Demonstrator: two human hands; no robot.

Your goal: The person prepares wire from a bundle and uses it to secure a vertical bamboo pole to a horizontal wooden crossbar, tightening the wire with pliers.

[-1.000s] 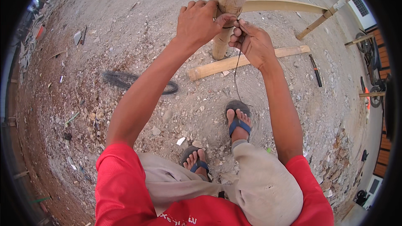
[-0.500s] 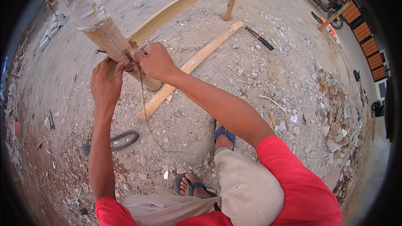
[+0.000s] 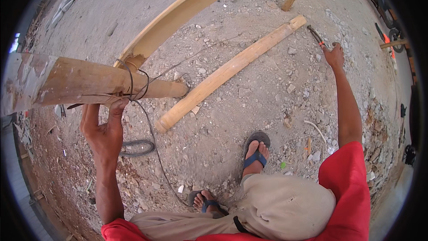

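Bamboo pole (image 3: 89, 82) lies just above my left hand (image 3: 104, 129), long axis roughly horizontal, its narrow end pointing right toward the ground; its left end is cut off at the rim. Left hand fingers press up against the pole's underside where dark wire (image 3: 133, 85) loops around it. I see my right hand (image 3: 334, 56) stretched far right, fingers spread, fingertips at the pliers (image 3: 315, 35); contact is hard to make out.
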